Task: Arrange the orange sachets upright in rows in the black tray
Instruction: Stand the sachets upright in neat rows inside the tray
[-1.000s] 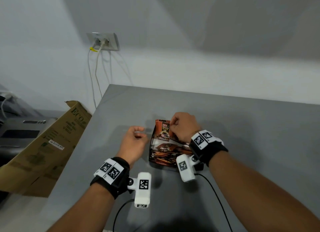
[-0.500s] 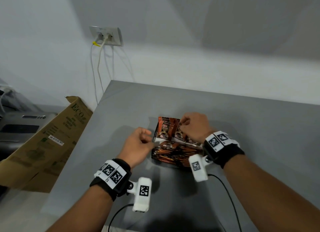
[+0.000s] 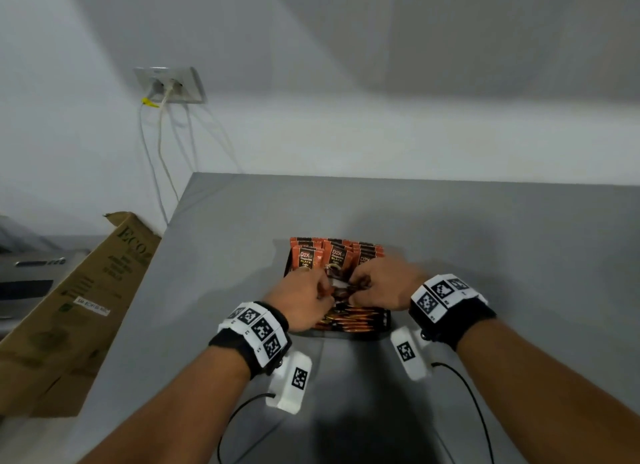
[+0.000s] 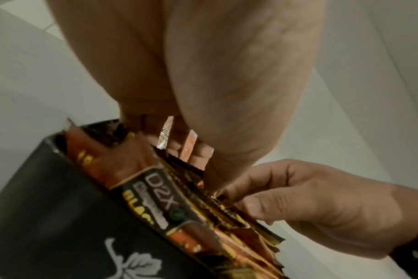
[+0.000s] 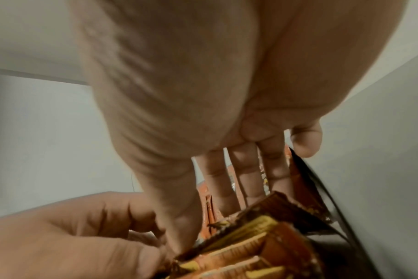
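The black tray (image 3: 387, 320) sits mid-table, and its leaf-printed wall (image 4: 48, 217) shows in the left wrist view. Orange sachets (image 3: 306, 258) stand upright along its far end. More sachets (image 3: 349, 320) lie packed at the near end. Both hands meet over the tray's middle. My left hand (image 3: 323, 290) has its fingers curled into a bunch of sachets (image 4: 155, 198), thumb in front. My right hand (image 3: 358, 285) pinches the same bunch (image 5: 251, 245), fingers behind and thumb in front. What lies under the hands is hidden.
The grey table (image 3: 485, 255) ends at a left edge near a leaning cardboard box (image 3: 86, 290). A wall socket (image 3: 169, 84) with white cables hangs behind. Wrist camera cables (image 3: 474, 404) trail over the near table.
My left hand moved from beside the tray into it. My right hand came back from the far upright sachets to the middle. More sachets now stand at the far end.
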`<state>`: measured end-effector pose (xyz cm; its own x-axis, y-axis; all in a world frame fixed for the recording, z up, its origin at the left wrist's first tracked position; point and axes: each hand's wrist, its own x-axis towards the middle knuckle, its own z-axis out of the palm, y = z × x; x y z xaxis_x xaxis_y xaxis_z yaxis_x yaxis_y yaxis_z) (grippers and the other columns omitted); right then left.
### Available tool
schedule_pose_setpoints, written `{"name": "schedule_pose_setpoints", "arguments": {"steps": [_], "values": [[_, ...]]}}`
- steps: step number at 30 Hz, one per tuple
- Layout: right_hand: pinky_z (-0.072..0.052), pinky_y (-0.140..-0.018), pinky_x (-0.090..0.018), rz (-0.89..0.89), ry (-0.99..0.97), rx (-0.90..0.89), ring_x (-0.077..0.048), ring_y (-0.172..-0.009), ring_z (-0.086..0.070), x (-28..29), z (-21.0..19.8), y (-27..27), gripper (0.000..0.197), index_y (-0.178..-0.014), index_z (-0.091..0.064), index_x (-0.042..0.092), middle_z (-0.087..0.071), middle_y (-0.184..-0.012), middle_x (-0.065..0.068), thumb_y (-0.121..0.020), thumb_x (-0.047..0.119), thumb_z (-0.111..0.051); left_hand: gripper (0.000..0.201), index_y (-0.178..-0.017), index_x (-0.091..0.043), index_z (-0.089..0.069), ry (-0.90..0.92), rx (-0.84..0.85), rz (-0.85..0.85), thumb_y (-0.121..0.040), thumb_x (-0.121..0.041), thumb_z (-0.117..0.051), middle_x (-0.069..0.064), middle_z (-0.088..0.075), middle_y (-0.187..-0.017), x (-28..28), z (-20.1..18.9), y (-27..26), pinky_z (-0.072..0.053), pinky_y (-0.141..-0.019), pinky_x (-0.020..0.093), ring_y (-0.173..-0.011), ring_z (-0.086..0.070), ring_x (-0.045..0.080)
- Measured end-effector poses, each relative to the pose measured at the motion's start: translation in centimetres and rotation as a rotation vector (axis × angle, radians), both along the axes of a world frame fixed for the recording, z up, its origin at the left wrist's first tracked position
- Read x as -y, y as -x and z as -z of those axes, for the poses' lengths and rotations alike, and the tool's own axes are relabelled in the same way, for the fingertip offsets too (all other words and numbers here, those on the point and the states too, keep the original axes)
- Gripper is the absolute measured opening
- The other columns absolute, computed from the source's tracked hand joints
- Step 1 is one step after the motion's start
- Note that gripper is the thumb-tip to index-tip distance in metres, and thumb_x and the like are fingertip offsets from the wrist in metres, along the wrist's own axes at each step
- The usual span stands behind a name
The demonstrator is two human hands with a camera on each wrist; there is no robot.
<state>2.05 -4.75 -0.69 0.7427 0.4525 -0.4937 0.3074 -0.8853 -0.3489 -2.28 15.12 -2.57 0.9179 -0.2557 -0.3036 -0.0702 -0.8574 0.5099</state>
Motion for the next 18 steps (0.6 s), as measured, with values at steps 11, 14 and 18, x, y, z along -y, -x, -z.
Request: {"name": "schedule_pose_setpoints", "arguments": {"steps": [11, 14, 18], "values": [[-0.050, -0.090, -0.028, -0.010, -0.051, 0.003, -0.013, -0.102, -0.062, 0.05, 0.14, -0.54, 0.041, -0.121, -0.067, 0.023, -0.066, -0.113, 0.007, -0.085, 0.042, -0.074, 0.031, -0.103, -0.021, -0.059, -0.037, -0.091, 0.024, -0.083, 0.001, -0.050, -0.002, -0.056, -0.116, -0.34, -0.08, -0.78, -0.046, -0.091, 0.029, -0.104, -0.052, 0.017], [-0.052, -0.089, -0.029, -0.042, -0.036, 0.053, -0.012, -0.099, -0.062, -0.09, 0.39, -0.42, 0.036, -0.119, -0.067, 0.026, -0.067, -0.112, 0.008, -0.087, 0.042, -0.071, 0.024, -0.106, -0.022, -0.057, 0.010, -0.123, 0.032, -0.085, -0.010, -0.053, -0.003, -0.055, -0.114, -0.48, -0.07, -0.78, -0.046, -0.086, 0.028, -0.102, -0.053, 0.016], [-0.055, -0.089, -0.035, -0.059, -0.051, 0.101, -0.014, -0.099, -0.064, -0.07, 0.91, -0.31, 0.026, -0.117, -0.065, 0.030, -0.068, -0.114, 0.006, -0.093, 0.038, -0.063, 0.037, -0.124, -0.031, -0.056, -0.018, -0.139, 0.063, -0.088, -0.028, -0.059, -0.005, -0.047, -0.124, -0.63, 0.41, -0.84, -0.044, -0.101, 0.034, -0.113, -0.049, 0.016]]}}
